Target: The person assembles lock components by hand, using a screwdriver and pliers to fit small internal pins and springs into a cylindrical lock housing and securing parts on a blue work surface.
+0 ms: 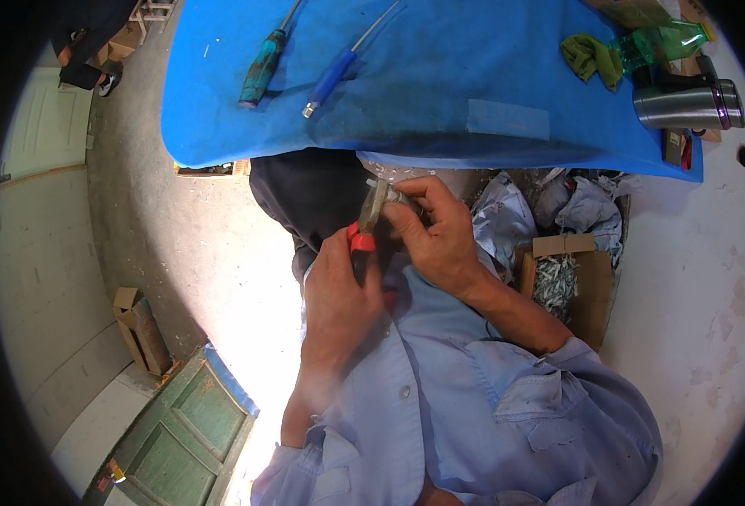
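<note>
At frame centre, the left hand (339,291) was clenched around red-handled pliers (364,226), whose grey nose pointed up into a small metal part (392,196) pinched in the right hand (436,232). An open brown cardboard box (571,282) of grey scraps sat centre right.

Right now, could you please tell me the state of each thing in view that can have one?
left hand: closed around the red-handled pliers
right hand: pinching a small metal part at the pliers' tip
teal-handled screwdriver: lying flat on the blue table
blue-handled screwdriver: lying flat beside it
steel flask: on its side
green bottle: lying down
cardboard box: open, holding metal pieces
</note>
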`<act>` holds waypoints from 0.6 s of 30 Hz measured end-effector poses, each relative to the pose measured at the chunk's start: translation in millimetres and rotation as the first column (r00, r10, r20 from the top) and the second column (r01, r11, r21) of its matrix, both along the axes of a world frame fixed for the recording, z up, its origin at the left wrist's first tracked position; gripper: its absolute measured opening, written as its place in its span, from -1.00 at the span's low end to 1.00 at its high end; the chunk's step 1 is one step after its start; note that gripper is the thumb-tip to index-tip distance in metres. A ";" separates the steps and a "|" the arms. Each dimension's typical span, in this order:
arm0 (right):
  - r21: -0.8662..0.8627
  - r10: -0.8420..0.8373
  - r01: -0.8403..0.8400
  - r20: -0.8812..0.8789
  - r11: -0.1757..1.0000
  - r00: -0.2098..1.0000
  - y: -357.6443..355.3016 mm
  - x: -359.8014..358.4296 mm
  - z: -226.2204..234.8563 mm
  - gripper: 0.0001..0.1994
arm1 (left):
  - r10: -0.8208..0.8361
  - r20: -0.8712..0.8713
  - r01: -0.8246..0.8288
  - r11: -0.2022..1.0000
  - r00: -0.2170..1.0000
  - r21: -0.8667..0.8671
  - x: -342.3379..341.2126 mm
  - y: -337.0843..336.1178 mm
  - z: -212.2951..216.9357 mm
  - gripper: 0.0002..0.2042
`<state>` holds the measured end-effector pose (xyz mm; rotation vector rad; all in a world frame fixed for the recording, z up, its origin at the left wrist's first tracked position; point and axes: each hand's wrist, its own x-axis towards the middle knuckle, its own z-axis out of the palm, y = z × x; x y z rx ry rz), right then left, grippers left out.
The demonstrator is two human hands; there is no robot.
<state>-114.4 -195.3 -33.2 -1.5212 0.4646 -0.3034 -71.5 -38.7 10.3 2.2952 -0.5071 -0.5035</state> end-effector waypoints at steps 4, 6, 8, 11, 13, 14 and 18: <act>0.145 0.004 0.000 -0.030 0.989 1.000 1.2 1.2 5.7 -0.75 | 0.010 0.000 -0.010 1.000 1.000 0.001 0.6 0.6 -0.4 -0.72; 0.058 -0.013 0.013 0.009 0.998 1.000 1.8 1.3 3.3 -0.76 | 0.010 0.006 -0.010 1.000 1.000 -0.009 -0.1 1.9 -3.6 -0.72; -0.087 -0.030 0.035 0.062 0.996 0.998 1.5 0.7 0.4 -0.77 | 0.012 -0.002 -0.012 1.000 1.000 -0.014 -0.9 0.9 -3.0 -0.72; -0.335 -0.005 0.046 0.121 0.941 0.993 -2.0 0.4 1.7 -0.77 | 0.032 -0.033 -0.032 0.999 0.999 -0.018 -3.3 1.3 -3.9 -0.74; -0.399 0.015 0.032 0.114 0.917 0.993 -4.3 -0.3 2.9 -0.76 | 0.040 -0.071 -0.041 0.999 0.997 -0.020 -3.7 1.2 -4.0 -0.73; -0.428 0.024 0.026 0.111 0.903 0.994 -5.0 -0.8 2.8 -0.76 | 0.038 -0.096 -0.041 0.999 0.995 -0.020 -3.4 0.9 -3.0 -0.71; -0.514 0.033 0.074 0.194 0.854 0.980 -6.8 0.6 -0.2 -0.75 | 0.048 -0.148 -0.055 0.998 0.988 -0.042 -3.8 -1.3 -0.3 -0.70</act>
